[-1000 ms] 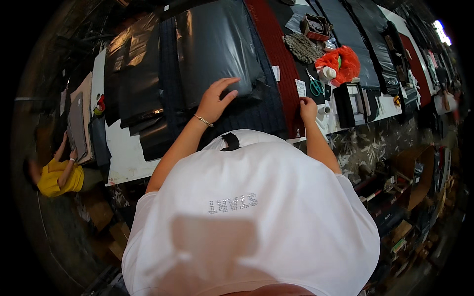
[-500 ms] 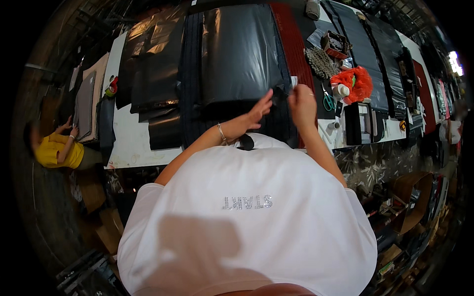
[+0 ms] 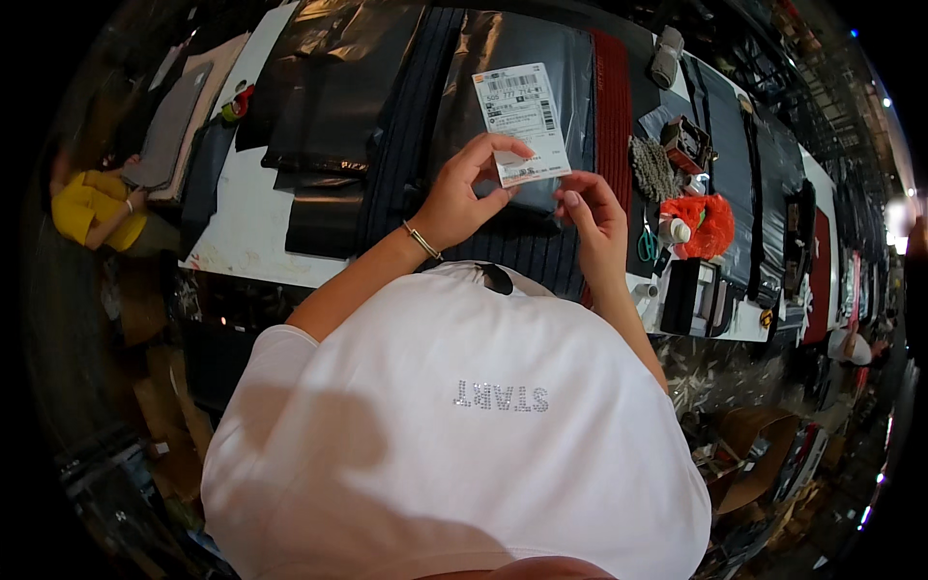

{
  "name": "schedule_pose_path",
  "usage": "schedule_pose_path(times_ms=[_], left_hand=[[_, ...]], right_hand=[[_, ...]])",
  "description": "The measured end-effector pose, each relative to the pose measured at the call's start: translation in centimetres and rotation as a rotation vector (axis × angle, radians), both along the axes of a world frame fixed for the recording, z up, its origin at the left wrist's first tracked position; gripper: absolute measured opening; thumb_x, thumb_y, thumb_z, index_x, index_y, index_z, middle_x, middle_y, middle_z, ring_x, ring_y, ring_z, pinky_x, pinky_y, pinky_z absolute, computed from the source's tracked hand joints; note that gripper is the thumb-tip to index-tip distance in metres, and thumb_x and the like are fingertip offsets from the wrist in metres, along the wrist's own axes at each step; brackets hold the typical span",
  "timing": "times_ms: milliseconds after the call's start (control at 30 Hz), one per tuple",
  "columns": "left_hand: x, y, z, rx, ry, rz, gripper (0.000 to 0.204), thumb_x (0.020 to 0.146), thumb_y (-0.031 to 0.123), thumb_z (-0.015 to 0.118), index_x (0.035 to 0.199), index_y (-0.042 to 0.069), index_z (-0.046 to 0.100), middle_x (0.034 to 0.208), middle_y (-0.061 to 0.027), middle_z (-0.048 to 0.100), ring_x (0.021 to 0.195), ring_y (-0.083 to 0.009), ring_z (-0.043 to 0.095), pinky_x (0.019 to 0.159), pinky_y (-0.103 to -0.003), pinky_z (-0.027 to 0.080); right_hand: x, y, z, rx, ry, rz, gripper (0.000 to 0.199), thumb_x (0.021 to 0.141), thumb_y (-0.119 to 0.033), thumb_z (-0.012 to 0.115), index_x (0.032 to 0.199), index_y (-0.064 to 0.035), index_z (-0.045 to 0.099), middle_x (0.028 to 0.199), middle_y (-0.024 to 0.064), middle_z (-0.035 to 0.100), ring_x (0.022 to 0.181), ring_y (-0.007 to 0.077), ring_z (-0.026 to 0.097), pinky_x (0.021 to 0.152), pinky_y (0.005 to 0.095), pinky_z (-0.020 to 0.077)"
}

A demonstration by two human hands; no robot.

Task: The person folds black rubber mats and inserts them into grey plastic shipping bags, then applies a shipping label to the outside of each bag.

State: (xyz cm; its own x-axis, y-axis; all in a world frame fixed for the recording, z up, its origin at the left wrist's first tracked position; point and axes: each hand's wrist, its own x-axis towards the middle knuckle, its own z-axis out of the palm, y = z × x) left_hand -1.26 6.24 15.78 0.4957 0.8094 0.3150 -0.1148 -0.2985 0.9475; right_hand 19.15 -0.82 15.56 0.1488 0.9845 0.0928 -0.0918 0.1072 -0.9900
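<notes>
A white shipping label [image 3: 527, 111] with printed barcodes is spread over the black plastic-wrapped package [image 3: 464, 126] in front of me. My right hand [image 3: 597, 217] pinches the label at its lower right corner, thumb and fingertips together. At the lower left edge, my left hand [image 3: 462, 198] has its index finger across the label's face, with the thumb apart from it. Whether the far end of the label touches the plastic, I cannot tell. Under the package lies a dark ribbed mat [image 3: 411, 126], and a red ribbed one [image 3: 611, 116] runs along its right.
More black packages [image 3: 324, 126] lie on the white table [image 3: 256, 237] to the left. Right of the red mat are teal scissors [image 3: 648, 242], an orange plastic bag [image 3: 706, 224], a white bottle [image 3: 674, 230] and a black box [image 3: 681, 295]. A person in yellow [image 3: 97, 208] handles grey mats at far left.
The label has come into full view, spread over the package between my hands. My left hand has moved up to its edge. The view has turned slightly, shifting the table.
</notes>
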Motion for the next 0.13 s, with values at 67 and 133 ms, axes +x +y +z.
schedule_pose_path(times_ms=[67, 133], left_hand=[[-0.53, -0.03, 0.05, -0.001, 0.011, -0.041, 0.045, 0.086, -0.010, 0.064, 0.127, 0.007, 0.054, 0.132, -0.0072, 0.057, 0.126, -0.0199, 0.058, 0.107, -0.034, 0.049], [-1.10, 0.15, -0.04, 0.033, 0.073, -0.077, 0.048, 0.086, -0.009, 0.065, 0.129, 0.007, 0.053, 0.136, -0.0082, 0.054, 0.129, -0.0217, 0.057, 0.107, -0.033, 0.049]], right_hand=[[0.28, 0.02, 0.45, -0.066, 0.035, 0.096, 0.022, 0.099, -0.013, 0.063, 0.120, -0.0041, 0.062, 0.103, 0.0015, 0.066, 0.084, 0.0098, 0.059, 0.076, 0.0251, 0.0481], [0.46, 0.00, 0.42, -0.088, 0.002, 0.132, 0.029, 0.099, -0.013, 0.063, 0.127, -0.0057, 0.058, 0.112, 0.0045, 0.066, 0.089, 0.0086, 0.058, 0.079, 0.0241, 0.0470]])
